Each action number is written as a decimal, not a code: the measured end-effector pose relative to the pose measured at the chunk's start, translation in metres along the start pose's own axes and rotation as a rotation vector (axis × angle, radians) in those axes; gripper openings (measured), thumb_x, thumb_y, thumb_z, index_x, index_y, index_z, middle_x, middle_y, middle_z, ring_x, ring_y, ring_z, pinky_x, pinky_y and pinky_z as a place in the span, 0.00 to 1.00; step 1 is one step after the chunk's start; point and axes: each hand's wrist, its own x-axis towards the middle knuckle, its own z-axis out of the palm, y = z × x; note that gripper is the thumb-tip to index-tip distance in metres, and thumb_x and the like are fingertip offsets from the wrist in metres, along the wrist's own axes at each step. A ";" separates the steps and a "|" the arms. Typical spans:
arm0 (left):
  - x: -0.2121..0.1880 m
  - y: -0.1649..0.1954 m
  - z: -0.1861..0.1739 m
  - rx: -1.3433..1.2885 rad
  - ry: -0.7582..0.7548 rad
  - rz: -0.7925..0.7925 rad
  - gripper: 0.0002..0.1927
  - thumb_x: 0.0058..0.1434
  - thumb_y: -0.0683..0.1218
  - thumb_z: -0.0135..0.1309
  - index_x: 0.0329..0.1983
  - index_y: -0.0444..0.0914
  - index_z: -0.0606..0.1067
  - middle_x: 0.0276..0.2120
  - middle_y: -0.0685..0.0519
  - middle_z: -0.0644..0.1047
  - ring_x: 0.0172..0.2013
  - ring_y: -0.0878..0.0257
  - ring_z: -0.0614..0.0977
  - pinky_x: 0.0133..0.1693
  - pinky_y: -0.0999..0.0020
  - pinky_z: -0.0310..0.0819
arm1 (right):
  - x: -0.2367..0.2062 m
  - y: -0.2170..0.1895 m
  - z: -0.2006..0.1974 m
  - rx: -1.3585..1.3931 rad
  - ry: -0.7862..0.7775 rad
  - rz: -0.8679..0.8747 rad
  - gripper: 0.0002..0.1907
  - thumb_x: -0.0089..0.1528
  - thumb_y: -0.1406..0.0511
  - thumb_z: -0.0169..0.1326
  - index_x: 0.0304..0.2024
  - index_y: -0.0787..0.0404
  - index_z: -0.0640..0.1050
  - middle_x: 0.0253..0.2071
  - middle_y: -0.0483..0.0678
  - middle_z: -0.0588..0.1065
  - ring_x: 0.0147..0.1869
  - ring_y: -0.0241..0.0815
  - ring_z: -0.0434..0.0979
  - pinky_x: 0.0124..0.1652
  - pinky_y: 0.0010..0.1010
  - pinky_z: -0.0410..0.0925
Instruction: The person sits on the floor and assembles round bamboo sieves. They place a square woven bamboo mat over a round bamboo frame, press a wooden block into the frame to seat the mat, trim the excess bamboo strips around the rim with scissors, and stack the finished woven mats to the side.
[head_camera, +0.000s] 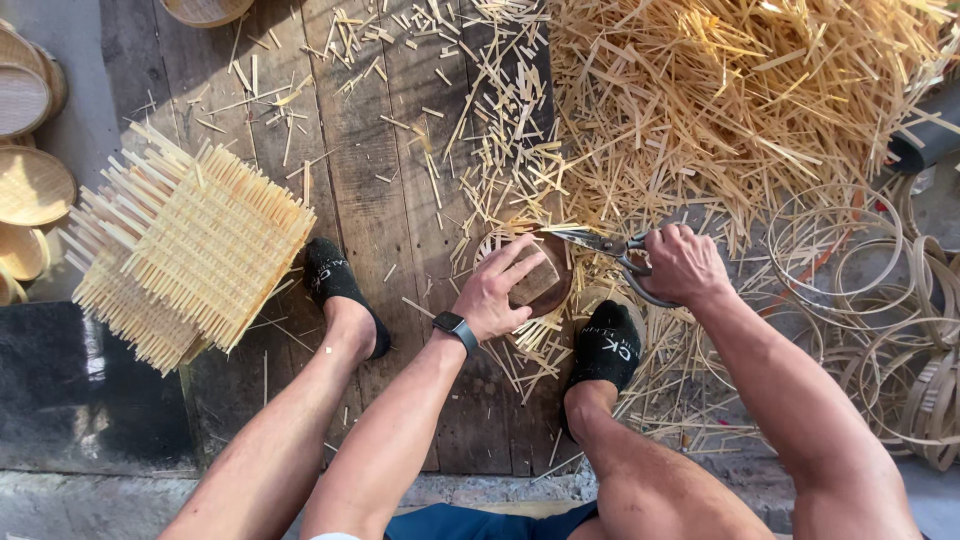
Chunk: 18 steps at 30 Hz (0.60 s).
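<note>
Scissors (600, 245) in right hand (683, 263) trim woven mat (520, 290) under left hand (497, 293).

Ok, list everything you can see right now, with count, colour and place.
woven mats: a stack, pale yellow, left on the planks
strip pile: one heap, straw-coloured, upper right
loose offcuts: many, pale, scattered across the middle
hoops: many, tan, right edge
round baskets: several, tan, left edge
wooden block: one, brown, centre, on a round woven piece
scissors: one pair, metal, beside the block
watch: one, black, left wrist
socks: two, black, on the feet
left hand: pressing the block
right hand: gripping the scissors
</note>
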 end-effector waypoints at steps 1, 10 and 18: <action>0.001 0.000 -0.001 -0.038 -0.015 -0.032 0.43 0.44 0.43 0.66 0.68 0.46 0.69 0.72 0.50 0.63 0.69 0.49 0.68 0.69 0.55 0.64 | 0.000 -0.004 0.000 -0.022 0.053 -0.031 0.30 0.62 0.46 0.51 0.46 0.69 0.75 0.42 0.61 0.75 0.47 0.54 0.78 0.47 0.46 0.73; -0.005 0.030 0.002 0.291 0.296 0.143 0.46 0.43 0.50 0.72 0.66 0.44 0.66 0.68 0.45 0.64 0.68 0.45 0.65 0.70 0.39 0.54 | 0.013 -0.005 0.029 -0.039 -0.032 0.014 0.21 0.63 0.56 0.51 0.49 0.67 0.75 0.42 0.60 0.76 0.47 0.53 0.79 0.42 0.43 0.75; 0.013 0.041 0.056 0.115 0.632 -0.509 0.50 0.43 0.55 0.73 0.65 0.36 0.62 0.57 0.38 0.64 0.60 0.41 0.66 0.61 0.44 0.65 | 0.007 -0.026 0.019 -0.068 0.342 -0.089 0.32 0.53 0.47 0.55 0.41 0.71 0.74 0.37 0.62 0.75 0.43 0.56 0.77 0.42 0.44 0.73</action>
